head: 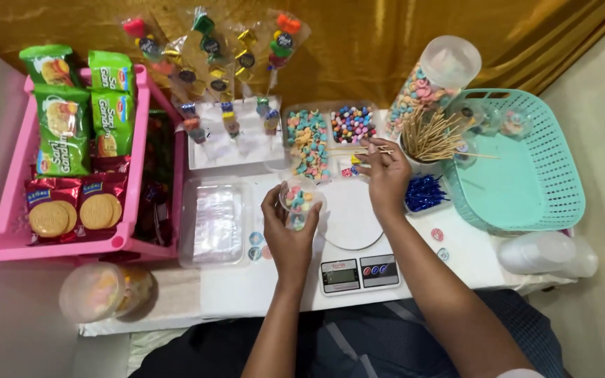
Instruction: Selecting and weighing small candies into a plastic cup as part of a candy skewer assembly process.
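Head view, left hand [290, 234] gripping clear plastic cup [300, 201], pastel candies inside

Landmark: the white kitchen scale [350, 241] stood at the table's near edge.
Scale screen [339, 275]: a small grey rectangle sat on the scale's front panel, left of two round buttons.
Green snack packets [78, 112]: four glossy green pouches stood far left of the scale, at the back of the pink crate [8, 245].
Red biscuit packs [75, 208]: two red packs picturing round biscuits lay left of the scale, at the crate's front.
Round stickers [255, 246]: small pale discs lay just left of the scale.
Cellophane candy cones [211, 52]: clear wrapped cones with dark round labels leaned well behind the scale.
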